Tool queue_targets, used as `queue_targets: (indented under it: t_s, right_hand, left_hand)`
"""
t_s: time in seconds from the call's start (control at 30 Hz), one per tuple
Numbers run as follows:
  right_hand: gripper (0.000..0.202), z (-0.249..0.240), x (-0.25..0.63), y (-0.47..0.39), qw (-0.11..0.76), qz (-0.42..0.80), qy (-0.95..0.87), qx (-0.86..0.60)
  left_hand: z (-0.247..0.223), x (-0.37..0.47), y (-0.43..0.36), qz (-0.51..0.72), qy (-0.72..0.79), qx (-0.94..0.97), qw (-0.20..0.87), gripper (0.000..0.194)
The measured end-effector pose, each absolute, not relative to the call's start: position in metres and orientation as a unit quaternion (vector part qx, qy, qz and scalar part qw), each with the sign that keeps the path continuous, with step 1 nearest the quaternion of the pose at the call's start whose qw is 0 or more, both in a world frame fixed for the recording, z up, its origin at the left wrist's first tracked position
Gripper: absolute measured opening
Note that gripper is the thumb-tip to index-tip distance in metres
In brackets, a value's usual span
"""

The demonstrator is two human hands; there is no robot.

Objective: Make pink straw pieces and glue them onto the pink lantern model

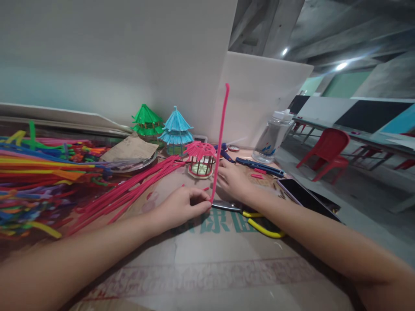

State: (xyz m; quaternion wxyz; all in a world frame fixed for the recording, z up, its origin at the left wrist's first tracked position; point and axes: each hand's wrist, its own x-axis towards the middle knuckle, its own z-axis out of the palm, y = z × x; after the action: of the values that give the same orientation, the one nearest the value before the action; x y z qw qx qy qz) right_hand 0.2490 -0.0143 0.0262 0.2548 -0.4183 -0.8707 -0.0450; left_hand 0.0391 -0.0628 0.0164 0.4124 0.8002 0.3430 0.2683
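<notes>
The left hand [181,208] has its grip pinched on the bottom of a tall pink fuzzy stick [221,129], and the right hand [236,180], whose grip you cannot tell, is by the little pink-roofed house [201,159] on the tabletop [194,250]

Fuzzy, matt pink pipe cleaner [221,129]; shiny metal scissor blades [227,206].
Bottle [271,134] by the tabletop's [207,250] far-right corner: smooth, clear, probably plastic.

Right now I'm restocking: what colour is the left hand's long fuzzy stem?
Bright pink fuzzy stem; see head view.
</notes>
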Motion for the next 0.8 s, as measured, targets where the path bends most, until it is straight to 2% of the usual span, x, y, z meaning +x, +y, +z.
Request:
queue_targets:
  t_s: [0.13, 0.3, 0.37, 0.5, 0.7, 0.8]
  right_hand:
    - [0.018, 0.033, 0.263, -0.039, 0.267, -0.106, -0.9, -0.327]
    - [0.013, 0.046, 0.276, -0.063, 0.229, -0.082, -0.944, -0.221]
    - [0.016, 0.05, 0.28, -0.063, 0.202, -0.063, -0.94, -0.267]
    - [0.026, 0.06, 0.304, -0.04, 0.191, -0.056, -0.85, -0.488]
    - [0.017, 0.067, 0.367, 0.001, 0.183, -0.09, -0.756, -0.622]
    - [0.025, 0.072, 0.373, -0.001, 0.168, -0.119, -0.758, -0.618]
  left_hand:
    - [0.013, 0.039, -0.063, 0.269, 0.343, 0.795, 0.422, 0.025]
    - [0.013, 0.039, -0.062, 0.26, 0.346, 0.804, 0.408, 0.028]
    - [0.013, 0.039, -0.062, 0.258, 0.346, 0.801, 0.414, 0.027]
    - [0.013, 0.039, -0.062, 0.256, 0.352, 0.796, 0.42, 0.025]
    - [0.015, 0.039, -0.064, 0.25, 0.366, 0.791, 0.422, 0.025]
    - [0.015, 0.039, -0.063, 0.262, 0.373, 0.785, 0.421, 0.024]
